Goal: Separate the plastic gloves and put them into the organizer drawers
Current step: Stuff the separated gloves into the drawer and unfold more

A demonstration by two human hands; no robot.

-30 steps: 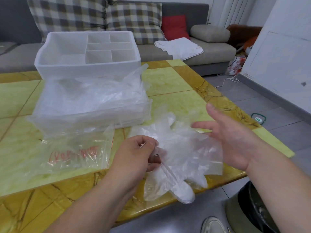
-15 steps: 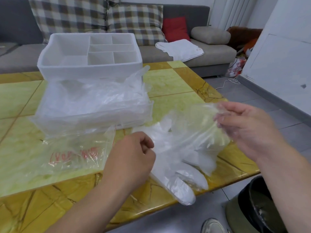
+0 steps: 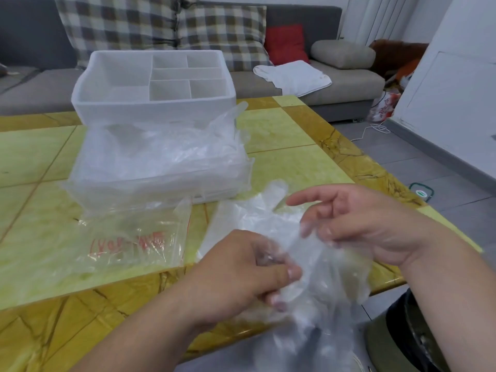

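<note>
Two pinch grips, left hand (image 3: 241, 272) and right hand (image 3: 362, 224), on plastic gloves (image 3: 332, 275) between them.

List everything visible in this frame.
organizer: one, white, far side of table
drawer: one, clear, pulled out, heaped with gloves
bag: one, clear with red print, before the drawer
glove clump: one, clear, near table edge
table: one, yellow-green
sofa: one, grey, behind table
plaid cushions: two, on sofa
red cushion: one, on sofa
cloth: one, white, on sofa
bin: one, dark-lined, floor bottom right
left hand: one, grips glove clump
right hand: one, pinches glove clump
</note>
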